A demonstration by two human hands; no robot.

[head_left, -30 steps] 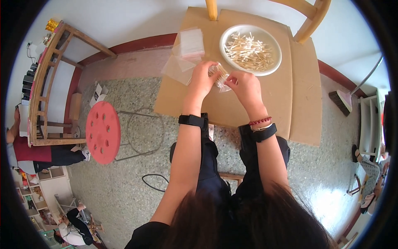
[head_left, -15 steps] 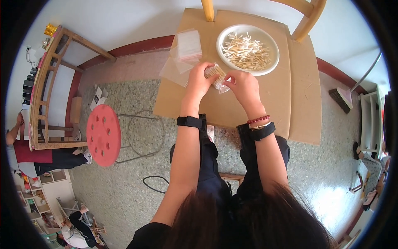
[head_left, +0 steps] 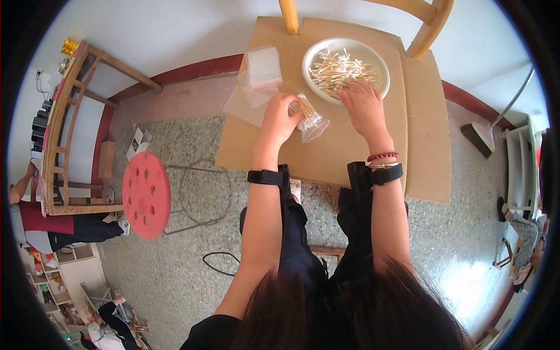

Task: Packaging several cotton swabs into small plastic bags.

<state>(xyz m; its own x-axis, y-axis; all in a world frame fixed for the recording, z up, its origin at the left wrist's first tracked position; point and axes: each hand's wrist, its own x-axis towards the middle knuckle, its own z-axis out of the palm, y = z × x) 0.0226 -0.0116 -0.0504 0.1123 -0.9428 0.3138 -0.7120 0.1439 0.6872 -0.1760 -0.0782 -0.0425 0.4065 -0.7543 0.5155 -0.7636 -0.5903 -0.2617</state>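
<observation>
My left hand is closed on a small clear plastic bag packed with cotton swabs, pinching its side between thumb and fingers. The bag's free end points toward me and to the right. At the near rim of a round white bowl, my right hand reaches in with fingers stretched out. Its fingertips lie by the loose cotton swabs heaped in the bowl; nothing shows in its grip. Flat clear bags lie stacked left of the bowl, beyond my left hand.
A cardboard sheet lies under everything, with wooden chair parts rising at its far side. On the floor to the left stands a red stool. A wooden frame table and another person are farther left; a broom leans right.
My right hand has let go of the bag's end and moved right to the bowl. The left hand keeps hold of the bag, now more exposed.
</observation>
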